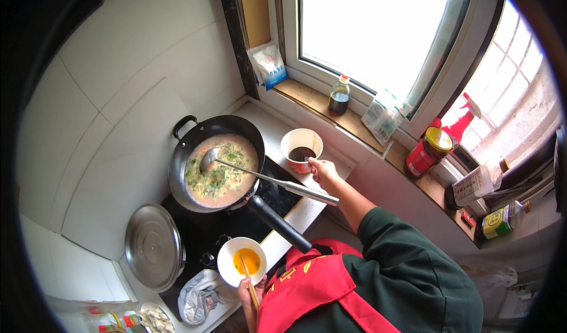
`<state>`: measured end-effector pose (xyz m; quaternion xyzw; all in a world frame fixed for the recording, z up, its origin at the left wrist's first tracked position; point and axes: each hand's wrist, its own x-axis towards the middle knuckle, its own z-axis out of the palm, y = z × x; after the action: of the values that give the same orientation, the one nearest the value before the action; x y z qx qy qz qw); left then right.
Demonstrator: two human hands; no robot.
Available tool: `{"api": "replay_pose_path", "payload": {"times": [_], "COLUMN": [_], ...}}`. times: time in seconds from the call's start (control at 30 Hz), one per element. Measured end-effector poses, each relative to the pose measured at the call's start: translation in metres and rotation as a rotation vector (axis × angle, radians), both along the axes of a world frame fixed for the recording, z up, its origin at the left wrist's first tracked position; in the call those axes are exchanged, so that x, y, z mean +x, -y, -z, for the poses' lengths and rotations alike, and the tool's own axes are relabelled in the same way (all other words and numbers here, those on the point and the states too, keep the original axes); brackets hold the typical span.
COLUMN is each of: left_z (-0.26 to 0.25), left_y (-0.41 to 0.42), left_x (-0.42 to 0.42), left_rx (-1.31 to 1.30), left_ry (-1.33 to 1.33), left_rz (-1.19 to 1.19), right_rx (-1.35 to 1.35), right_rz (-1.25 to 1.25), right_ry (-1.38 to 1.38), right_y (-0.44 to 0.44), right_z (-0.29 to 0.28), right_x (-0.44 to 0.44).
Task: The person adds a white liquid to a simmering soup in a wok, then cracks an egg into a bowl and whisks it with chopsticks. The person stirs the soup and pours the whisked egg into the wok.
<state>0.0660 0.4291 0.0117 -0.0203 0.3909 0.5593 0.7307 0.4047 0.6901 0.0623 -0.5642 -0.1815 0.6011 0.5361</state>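
My left hand (pixel 250 288) holds a white bowl (pixel 224 262) of beaten egg (pixel 250 257) from below, together with a pair of wooden chopsticks (pixel 252 291) that dip into the egg. My right hand (pixel 324 173) reaches to a paper tub (pixel 290 139) of dark liquid (pixel 301 154), thumb and finger pinching at its near right rim. Whether those fingers also hold something inside the tub is hard to see. Between the hands, a black wok (pixel 177 178) holds pale soup with greens (pixel 221 178). A steel ladle (pixel 266 176) rests in it, its handle crossing the wok's rim.
The wok's long handle (pixel 281 224) points toward my red apron (pixel 305 284). A steel lid (pixel 150 244) leans by the left wall, near a crumpled cloth (pixel 199 295). Bottles, including a dark sauce bottle (pixel 339 98), and a jar (pixel 427 153) line the windowsill.
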Motion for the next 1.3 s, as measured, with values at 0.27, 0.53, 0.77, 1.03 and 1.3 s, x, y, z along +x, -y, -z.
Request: {"api": "replay_pose_path", "payload": {"times": [0.27,0.53,0.77,1.03,1.3], "left_z": [-0.006,-0.030,-0.074,-0.124,-0.166], "left_y": [0.001,0.002,0.012,0.006,0.005], "left_x": [0.003,0.004,-0.010,-0.028,-0.025], "left_rx": [0.021,0.059,0.124,0.228,0.261], "left_ry": [-0.008,0.022,0.094,0.110,0.069], "left_rz": [-0.017,-0.129,-0.222,-0.325,-0.324], "right_rx": [-0.055,0.003,0.456,1.108,0.429], "right_rz": [-0.293,-0.444,0.009,-0.438,-1.024], "right_ry": [-0.101,-0.288,0.728,1.431,1.433], "right_y": [0.061,0.087,0.104,0.123,0.079], "right_z": [-0.012,-0.037,-0.094,-0.199,-0.148], "right_x": [-0.009,0.001,0.018,-0.046,-0.036]}}
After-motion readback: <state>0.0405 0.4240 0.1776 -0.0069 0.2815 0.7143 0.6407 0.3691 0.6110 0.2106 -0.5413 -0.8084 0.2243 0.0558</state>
